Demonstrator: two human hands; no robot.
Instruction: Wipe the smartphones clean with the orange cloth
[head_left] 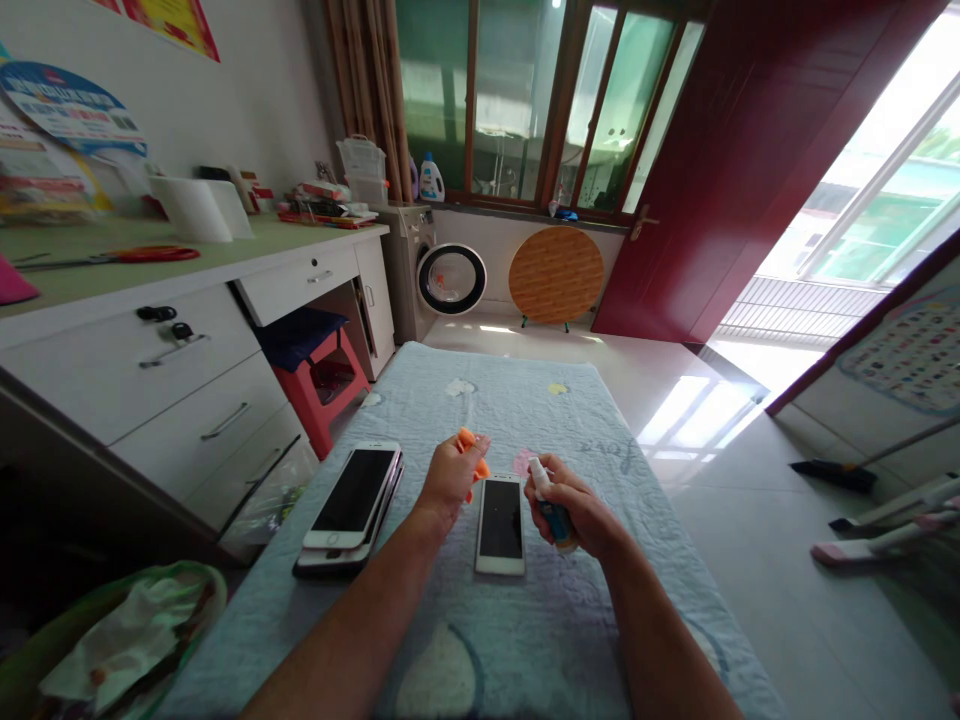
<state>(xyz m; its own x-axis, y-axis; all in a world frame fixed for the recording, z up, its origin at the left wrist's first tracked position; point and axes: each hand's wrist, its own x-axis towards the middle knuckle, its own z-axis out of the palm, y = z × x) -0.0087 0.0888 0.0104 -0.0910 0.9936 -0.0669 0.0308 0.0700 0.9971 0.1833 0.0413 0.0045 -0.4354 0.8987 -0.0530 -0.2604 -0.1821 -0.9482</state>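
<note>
A white smartphone point(501, 525) with a dark screen lies face up on the cloth-covered table point(570, 620), between my two hands. Bunched in the closed fingers of my left hand point(448, 480) is an orange cloth point(481, 468), just beyond the phone's upper left corner. My right hand point(581, 500) is wrapped around a small spray bottle point(555, 522) with a white nozzle, tilted at the phone's right side. To the left of my left forearm lies a stack of phones point(352, 500), a white one with a home button on top.
A desk point(202, 285) with drawers runs along the left, with a red stool point(322, 385) beneath it. A waste bin point(214, 600) stands at lower left. Further back are a washing machine point(409, 260) with its door open and a round folded tabletop point(556, 273).
</note>
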